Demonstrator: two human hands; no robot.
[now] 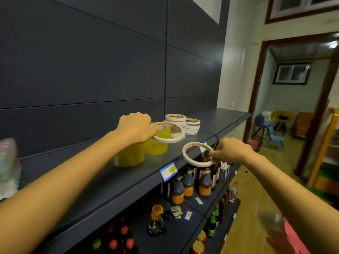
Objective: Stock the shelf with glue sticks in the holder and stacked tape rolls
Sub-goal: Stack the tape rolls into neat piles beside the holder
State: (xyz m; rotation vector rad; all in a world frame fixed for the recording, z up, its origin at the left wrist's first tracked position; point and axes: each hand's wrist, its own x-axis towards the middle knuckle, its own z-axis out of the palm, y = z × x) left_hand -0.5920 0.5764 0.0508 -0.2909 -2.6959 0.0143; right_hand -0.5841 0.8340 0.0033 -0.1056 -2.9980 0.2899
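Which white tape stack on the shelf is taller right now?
The left stack, nearer the back panel; its top sits above that of the shorter right stack touching it. Each hand holds one loose roll.

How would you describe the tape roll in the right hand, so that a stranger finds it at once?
Start at the dark top shelf with its two stacks of white tape rolls. In front of its edge, above the brown bottles, the right hand pinches a thin white tape roll. Unlike the similar ring in the left hand, it hangs off the shelf, not over the yellow rolls.
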